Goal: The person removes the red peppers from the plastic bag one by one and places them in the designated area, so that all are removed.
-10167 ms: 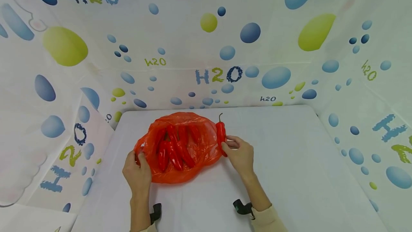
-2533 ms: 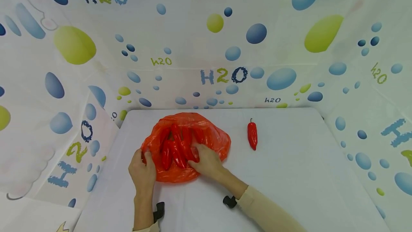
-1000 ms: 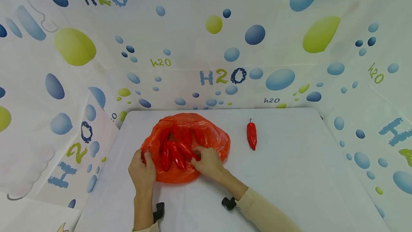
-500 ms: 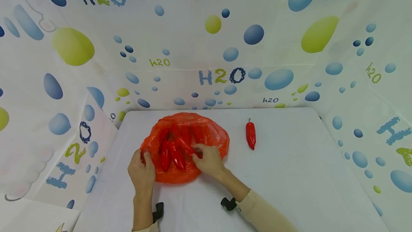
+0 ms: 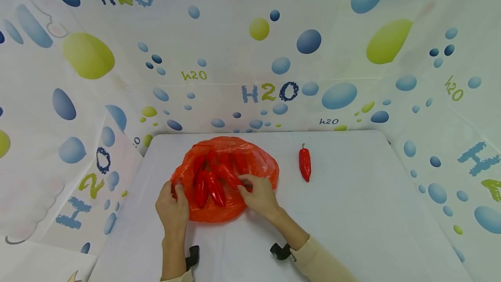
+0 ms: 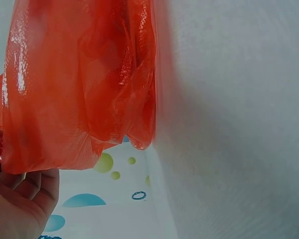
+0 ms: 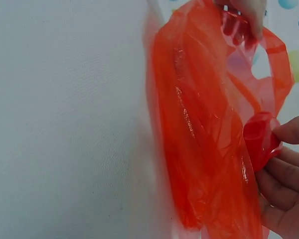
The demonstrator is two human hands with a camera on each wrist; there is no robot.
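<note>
A thin red plastic bag (image 5: 225, 142) lies with its mouth spread on the table, several red chili peppers (image 5: 215, 188) inside. My left hand (image 5: 172, 206) grips the bag's left rim; in the left wrist view the bag's side (image 6: 50, 114) hangs from the fingers. At the right side of the mouth, my right hand (image 5: 261, 197) pinches one chili pepper (image 5: 227, 174) by its lower end. The right wrist view shows this pepper (image 7: 260, 137) between thumb and fingers, just over the bag's edge. Another chili pepper (image 5: 305, 164) lies alone on the table, stem pointing away.
The white table (image 5: 352, 212) stretches right of the bag and in front of it. A patterned curtain wall (image 5: 219, 99) rises behind the far edge and along both sides. A black wrist camera (image 5: 280, 251) is strapped at each wrist.
The chili pepper my right hand held earlier now lies on the table at right. That hand has returned to the bag, pinched another pepper and drawn it slightly up and right. Left hand stays put.
</note>
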